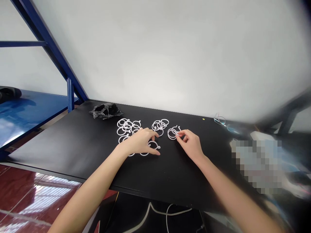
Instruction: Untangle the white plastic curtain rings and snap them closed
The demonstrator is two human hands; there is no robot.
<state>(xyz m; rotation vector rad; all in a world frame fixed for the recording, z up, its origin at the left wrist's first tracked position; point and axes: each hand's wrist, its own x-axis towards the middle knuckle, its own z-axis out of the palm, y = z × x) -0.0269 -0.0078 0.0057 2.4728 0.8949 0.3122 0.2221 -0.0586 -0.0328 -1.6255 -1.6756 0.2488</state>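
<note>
White rings lay mid-frame, apparently being grouped: right hand pinched one, left hand gaped around another, seemingly needing a careful pinch.

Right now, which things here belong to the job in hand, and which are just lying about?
Seemingly in use:
- white rings at your right hand
- loose rings around your left hand
- middle ring cluster

Apparently lying about:
- crumpled black plastic
- eyeglasses
- small yellow scrap

A blue metal frame slants at upper left; a crumpled black bag lies left of centre, red floor tiles at lower left.
</note>
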